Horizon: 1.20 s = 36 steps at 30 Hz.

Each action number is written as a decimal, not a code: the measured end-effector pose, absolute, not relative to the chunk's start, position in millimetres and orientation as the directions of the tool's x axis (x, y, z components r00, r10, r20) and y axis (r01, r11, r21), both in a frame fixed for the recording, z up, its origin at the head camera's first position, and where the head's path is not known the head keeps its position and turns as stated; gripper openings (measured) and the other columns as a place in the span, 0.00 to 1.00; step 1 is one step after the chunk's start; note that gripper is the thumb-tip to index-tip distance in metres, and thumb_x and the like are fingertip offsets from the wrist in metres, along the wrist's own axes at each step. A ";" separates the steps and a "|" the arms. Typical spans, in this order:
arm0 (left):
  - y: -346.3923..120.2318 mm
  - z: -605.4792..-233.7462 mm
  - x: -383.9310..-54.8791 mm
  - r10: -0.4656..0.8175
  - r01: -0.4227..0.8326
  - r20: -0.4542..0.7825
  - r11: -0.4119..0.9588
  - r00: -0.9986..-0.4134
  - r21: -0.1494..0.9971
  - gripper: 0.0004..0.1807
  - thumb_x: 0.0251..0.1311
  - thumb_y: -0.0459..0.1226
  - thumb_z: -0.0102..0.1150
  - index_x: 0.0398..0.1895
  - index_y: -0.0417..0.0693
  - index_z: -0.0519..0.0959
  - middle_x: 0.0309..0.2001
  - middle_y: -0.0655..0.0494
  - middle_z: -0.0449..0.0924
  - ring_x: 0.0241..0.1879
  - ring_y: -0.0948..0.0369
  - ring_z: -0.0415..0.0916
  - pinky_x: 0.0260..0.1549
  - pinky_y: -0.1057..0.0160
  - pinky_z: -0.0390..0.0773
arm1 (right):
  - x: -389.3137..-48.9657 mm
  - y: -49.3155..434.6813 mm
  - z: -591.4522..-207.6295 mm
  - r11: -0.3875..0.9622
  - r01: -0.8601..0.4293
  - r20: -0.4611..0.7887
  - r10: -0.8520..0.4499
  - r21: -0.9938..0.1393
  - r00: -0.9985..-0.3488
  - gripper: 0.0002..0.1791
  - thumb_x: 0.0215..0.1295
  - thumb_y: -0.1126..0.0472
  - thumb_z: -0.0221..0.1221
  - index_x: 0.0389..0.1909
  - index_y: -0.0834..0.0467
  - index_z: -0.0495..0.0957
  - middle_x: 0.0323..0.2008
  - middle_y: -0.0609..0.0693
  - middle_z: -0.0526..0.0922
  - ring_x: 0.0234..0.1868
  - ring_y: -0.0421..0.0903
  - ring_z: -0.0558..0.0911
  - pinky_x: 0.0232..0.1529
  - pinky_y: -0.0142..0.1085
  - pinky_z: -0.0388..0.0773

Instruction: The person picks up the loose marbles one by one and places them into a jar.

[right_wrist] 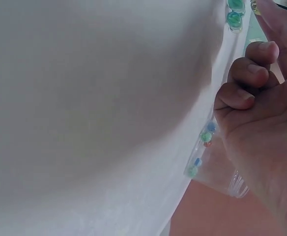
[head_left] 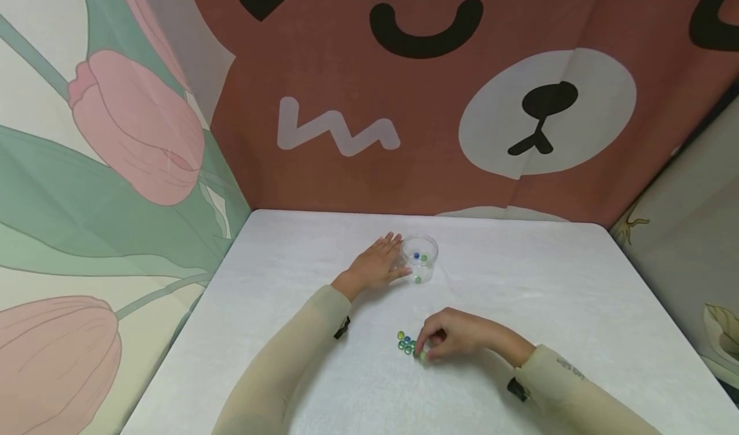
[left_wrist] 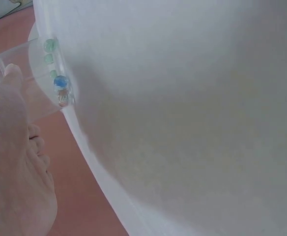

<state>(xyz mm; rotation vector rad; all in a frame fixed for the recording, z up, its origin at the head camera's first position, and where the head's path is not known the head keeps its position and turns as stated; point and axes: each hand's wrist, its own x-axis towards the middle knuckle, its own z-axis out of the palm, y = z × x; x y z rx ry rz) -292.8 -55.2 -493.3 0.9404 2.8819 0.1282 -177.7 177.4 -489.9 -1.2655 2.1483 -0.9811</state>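
Observation:
A clear plastic jar point(head_left: 427, 272) stands upright toward the back of the white table, with several blue and green glass marbles point(left_wrist: 60, 82) inside. My left hand point(head_left: 376, 263) is at the jar's left side, fingers stretched out and thumb touching its wall near the rim. Closer to me, a small cluster of green, blue and yellowish marbles point(head_left: 407, 344) lies on the tabletop. At the right edge of that cluster my right hand point(head_left: 456, 333) pinches a yellow-green marble point(right_wrist: 254, 7) between thumb and index finger. The other fingers of this hand are curled into the palm.
A white cloth covers the table point(head_left: 554, 281), whose back edge meets a brown hanging point(head_left: 346, 185) with a bear print. On the left hangs a tulip-patterned cloth point(head_left: 138, 127). Another patterned cloth point(head_left: 687, 230) borders the right side.

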 end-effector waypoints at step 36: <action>-53.4 -494.5 -293.4 0.586 0.582 -0.062 0.810 -0.808 0.075 0.48 0.73 0.67 0.33 0.82 0.44 0.43 0.83 0.52 0.39 0.81 0.58 0.33 0.79 0.62 0.35 | -194.1 184.7 -472.1 0.424 -0.424 -0.003 -0.710 -0.800 -0.704 0.12 0.65 0.55 0.69 0.44 0.57 0.88 0.21 0.38 0.72 0.23 0.32 0.68 0.25 0.25 0.66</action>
